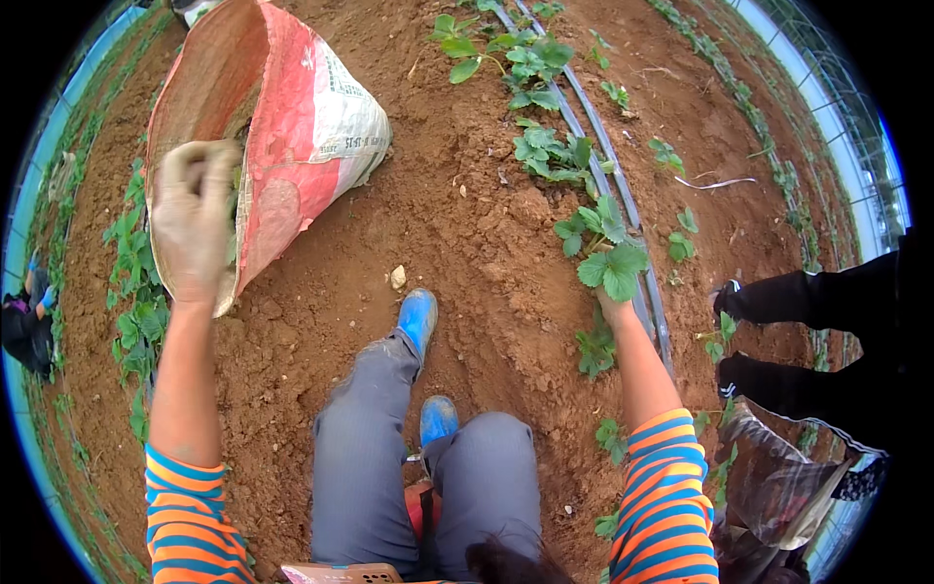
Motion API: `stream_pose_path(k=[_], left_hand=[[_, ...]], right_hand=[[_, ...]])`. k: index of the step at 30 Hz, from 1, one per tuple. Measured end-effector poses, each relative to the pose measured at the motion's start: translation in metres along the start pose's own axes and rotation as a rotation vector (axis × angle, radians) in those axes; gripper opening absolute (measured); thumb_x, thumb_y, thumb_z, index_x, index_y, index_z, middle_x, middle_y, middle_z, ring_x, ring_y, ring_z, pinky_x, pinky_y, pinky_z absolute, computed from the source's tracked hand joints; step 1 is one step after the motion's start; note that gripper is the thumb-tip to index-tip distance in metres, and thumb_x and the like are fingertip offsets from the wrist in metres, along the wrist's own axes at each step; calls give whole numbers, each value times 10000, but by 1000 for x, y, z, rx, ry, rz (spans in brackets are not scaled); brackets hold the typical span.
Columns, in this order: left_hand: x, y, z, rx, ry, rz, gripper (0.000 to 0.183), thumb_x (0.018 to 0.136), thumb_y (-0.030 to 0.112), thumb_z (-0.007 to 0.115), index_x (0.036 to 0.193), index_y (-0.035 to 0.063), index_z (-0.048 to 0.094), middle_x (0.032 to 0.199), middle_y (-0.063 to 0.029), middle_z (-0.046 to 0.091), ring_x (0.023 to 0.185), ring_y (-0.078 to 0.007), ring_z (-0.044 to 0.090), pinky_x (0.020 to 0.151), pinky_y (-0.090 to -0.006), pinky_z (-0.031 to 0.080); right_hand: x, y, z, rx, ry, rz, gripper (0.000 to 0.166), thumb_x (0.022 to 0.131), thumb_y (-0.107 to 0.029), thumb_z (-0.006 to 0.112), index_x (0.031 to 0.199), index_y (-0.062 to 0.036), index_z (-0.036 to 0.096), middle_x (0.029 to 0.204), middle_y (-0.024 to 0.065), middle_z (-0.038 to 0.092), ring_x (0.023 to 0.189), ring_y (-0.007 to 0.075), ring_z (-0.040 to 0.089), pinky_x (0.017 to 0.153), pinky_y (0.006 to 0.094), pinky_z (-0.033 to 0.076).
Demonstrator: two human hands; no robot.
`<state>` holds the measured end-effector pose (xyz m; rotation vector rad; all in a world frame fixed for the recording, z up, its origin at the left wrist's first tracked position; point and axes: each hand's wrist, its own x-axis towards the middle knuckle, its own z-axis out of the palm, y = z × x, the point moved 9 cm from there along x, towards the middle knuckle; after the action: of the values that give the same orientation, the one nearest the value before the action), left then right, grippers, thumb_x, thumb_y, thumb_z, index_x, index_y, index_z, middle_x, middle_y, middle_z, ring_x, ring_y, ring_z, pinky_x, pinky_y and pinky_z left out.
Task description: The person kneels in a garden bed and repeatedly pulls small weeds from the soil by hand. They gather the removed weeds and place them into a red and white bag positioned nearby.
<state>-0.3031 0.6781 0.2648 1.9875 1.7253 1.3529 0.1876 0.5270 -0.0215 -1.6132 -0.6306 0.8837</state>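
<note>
My left hand [191, 212], blurred by motion, is at the mouth of a red and white woven sack [292, 131] that lies on the soil and bears printing. Its fingers are bent; whether anything is between them cannot be told. On the right, my right hand [611, 298] reaches in under the leaves of a strawberry plant [619, 269] beside the drip lines. The leaves cover most of its fingers, so its hold is hidden. More strawberry plants [540, 66] grow farther up the same row.
Two drip irrigation pipes [627, 190] run along the right row. A person in black trousers [817, 299] stands at the right, near crumpled plastic sheeting [766, 467]. Another person [29, 321] crouches at the far left. A small stone [398, 277] lies ahead of my blue boots [418, 321].
</note>
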Motion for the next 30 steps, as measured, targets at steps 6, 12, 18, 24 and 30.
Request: stream_pose_path(k=[6,12,18,24,30], left_hand=[[31,-31,-53,585,297,311,366,841,222,556,1153,35,513,1163,-156,546,1073,-286,522,895,-351,401],[-134,119,179,-295,-577,476,241,769,95,592,1003,46,561,901,-129,597,870,-276,580,781,-340,479],[-221,127,349,-339,-934,220,428,757,121,559,1153,28,428,1096,-194,515,966,-370,535,806,-436,452],[-225,129,383,-542,-735,65,353,756,234,559,1062,87,462,1009,-138,541,912,-345,552,759,-432,454],[-232,129,382,-677,-781,149,217,712,163,584,910,112,513,906,-89,520,829,-301,562,677,-408,479]], right_hand=[[-4,-20,7,-118,-49,-38,246,832,-99,527,1076,-61,526,1017,79,579,910,223,566,772,350,460],[-17,-45,16,-424,-271,-221,259,828,-111,529,1081,-58,526,1038,86,581,929,239,562,795,369,453],[-18,-49,9,-916,-266,-475,306,788,-125,576,1076,-37,523,988,97,594,887,212,569,784,338,455],[14,-42,-4,-599,-349,-28,230,766,-80,574,982,1,585,879,116,637,782,186,607,689,332,480],[25,-61,-49,-957,-171,-178,253,764,-66,539,1008,-45,604,928,140,635,862,257,614,756,333,470]])
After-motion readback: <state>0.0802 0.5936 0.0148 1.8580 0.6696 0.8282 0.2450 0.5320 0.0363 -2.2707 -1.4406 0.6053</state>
